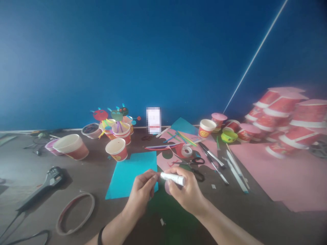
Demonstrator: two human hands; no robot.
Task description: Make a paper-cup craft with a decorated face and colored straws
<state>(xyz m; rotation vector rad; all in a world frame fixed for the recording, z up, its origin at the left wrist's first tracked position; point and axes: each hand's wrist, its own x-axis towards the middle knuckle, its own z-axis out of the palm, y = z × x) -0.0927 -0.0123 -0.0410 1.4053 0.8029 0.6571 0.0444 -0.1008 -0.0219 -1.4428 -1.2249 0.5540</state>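
The white cylindrical tube [173, 178], plastic by its smooth look and perhaps a glue stick, is held above the dark grey bench [107, 219], about midway between its left and right edges, well in front of the far edge by the blue wall [158, 61]. The right hand [187, 192] grasps it between thumb and bent fingers, its narrower-looking end aimed left. The left hand [141, 189], just beside that end, has its fingers curled and the thumb pressed against them; I cannot tell whether something small is pinched there.

The tube should be light and stiff, hard to crush, though its round wall may slip or roll in a loose hold. Its broad body is the best place to grip, with 1 thumb opposing 2 fingers, keeping clear of the narrow end, which could be soft or sticky if uncapped. The bright turquoise paper sheet [130, 170] beside the left hand looks thin and likely to crease; 1 of its corners would suit lifting.
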